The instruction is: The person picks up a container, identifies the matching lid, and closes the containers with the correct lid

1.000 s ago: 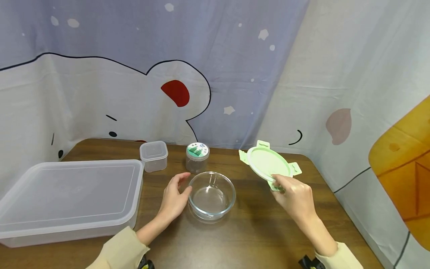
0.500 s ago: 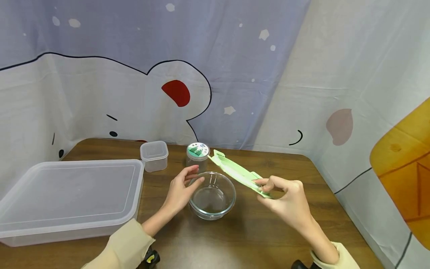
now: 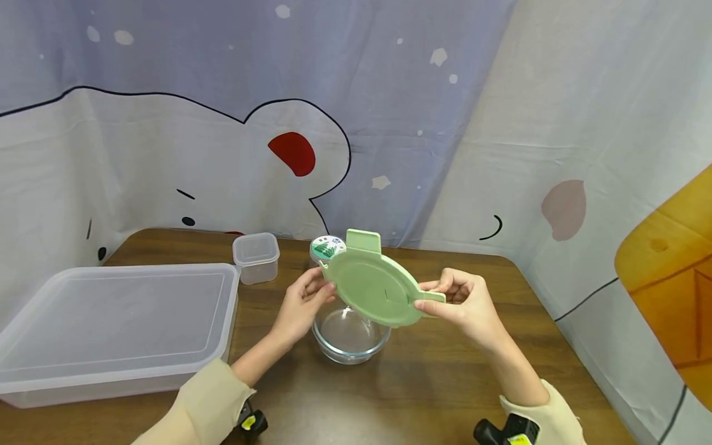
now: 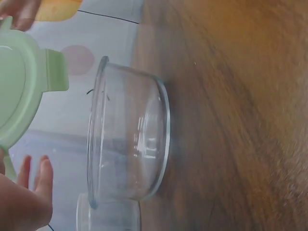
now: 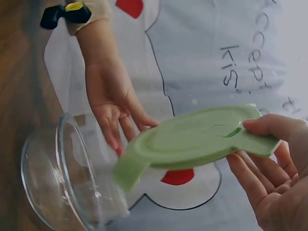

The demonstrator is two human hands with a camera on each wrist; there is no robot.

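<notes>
A pale green round lid [image 3: 369, 287] with side flaps is held tilted above the clear round glass bowl [image 3: 350, 355]. My right hand [image 3: 470, 309] pinches one flap between thumb and fingers, clearly seen in the right wrist view on the lid [image 5: 192, 137]. At the opposite edge, my left hand [image 3: 300, 309] has its thumb and index finger on another flap; its other fingers hang beside it. The bowl [image 4: 130, 134] stands upright on the table below the lid, apart from it. From the head view, the lid hides the bowl's far rim.
Behind the bowl stands a jar with a green and white top [image 3: 327, 246], partly covered by the lid. A small lidded plastic box [image 3: 256, 256] is to its left. A large lidded plastic container [image 3: 122, 321] takes up the table's left side. A printed curtain [image 3: 222, 55] hangs behind.
My right hand has carried the lid leftward over the bowl and turned it, so a different face shows. My left hand has moved from the bowl's rim up to the lid's edge.
</notes>
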